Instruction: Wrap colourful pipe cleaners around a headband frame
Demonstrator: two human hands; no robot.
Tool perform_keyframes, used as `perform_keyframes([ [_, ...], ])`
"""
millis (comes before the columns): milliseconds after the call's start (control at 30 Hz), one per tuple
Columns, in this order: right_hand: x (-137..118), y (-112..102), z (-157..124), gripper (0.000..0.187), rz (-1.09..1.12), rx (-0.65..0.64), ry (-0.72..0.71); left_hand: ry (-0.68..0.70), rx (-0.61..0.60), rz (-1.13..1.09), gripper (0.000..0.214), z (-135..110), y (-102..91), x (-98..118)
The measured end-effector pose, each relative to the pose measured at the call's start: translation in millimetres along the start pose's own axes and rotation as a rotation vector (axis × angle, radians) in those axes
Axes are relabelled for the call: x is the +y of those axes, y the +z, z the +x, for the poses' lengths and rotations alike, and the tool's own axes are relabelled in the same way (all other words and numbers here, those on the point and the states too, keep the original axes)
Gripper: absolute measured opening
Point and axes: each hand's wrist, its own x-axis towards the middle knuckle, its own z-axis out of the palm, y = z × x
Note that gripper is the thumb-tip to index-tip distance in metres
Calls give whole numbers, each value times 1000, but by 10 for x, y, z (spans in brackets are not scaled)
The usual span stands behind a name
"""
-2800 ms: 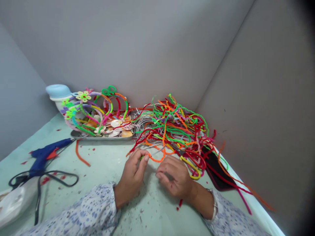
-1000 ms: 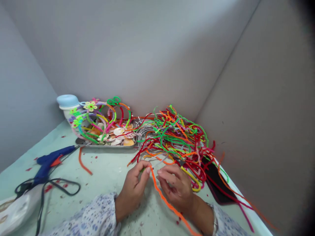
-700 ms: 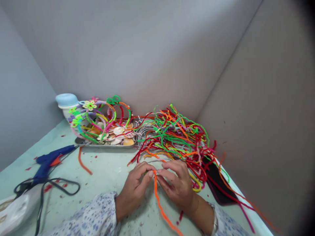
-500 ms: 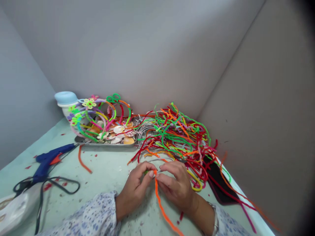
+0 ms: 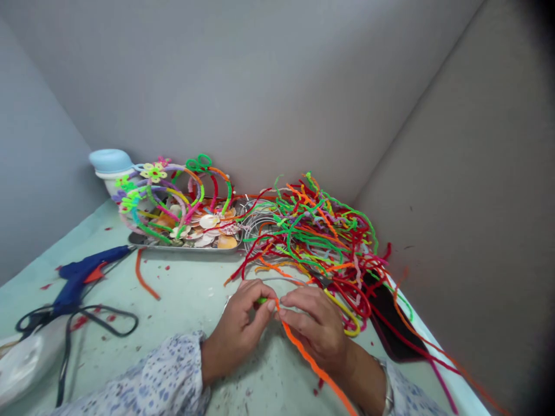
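Note:
My left hand (image 5: 238, 332) and my right hand (image 5: 314, 329) meet low in the middle of the view, fingertips almost touching. The left fingers pinch a short green pipe cleaner (image 5: 262, 300). An orange pipe cleaner (image 5: 313, 367) starts at the right fingertips and hangs down to the lower right, past my right wrist. A thin grey wire (image 5: 277, 279) curves just above my hands. Behind them lies a big tangled heap of multicoloured pipe cleaners (image 5: 321, 237). Its yellow strand (image 5: 347, 309) comes close to my right hand.
A metal tray (image 5: 182, 245) holds seashells and pipe-cleaner headbands, with a pale blue lidded pot (image 5: 110, 162) behind. A blue glue gun (image 5: 80, 277) and its black cord lie left. A black phone (image 5: 392, 323) sits under the heap. Grey walls close the back and right.
The orange pipe cleaner's hanging end has swung from straight down to the lower right. My hands have shifted slightly right, and the view has tilted a little.

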Motion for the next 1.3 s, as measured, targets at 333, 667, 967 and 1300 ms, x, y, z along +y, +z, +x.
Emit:
perform_keyframes([
  [333, 8, 2, -64, 24, 31, -43, 29, 60, 9, 76, 15, 19, -10, 18],
  [667, -9, -14, -52, 30, 105, -42, 87, 102, 7, 128, 16, 10, -21, 30],
  [967, -63, 30, 25, 4, 148, 53, 212, 167, -12, 163, 16, 26, -9, 16],
  [1300, -90, 105, 8, 9, 303, 47, 567, 168, 15, 196, 14, 37, -5, -50],
])
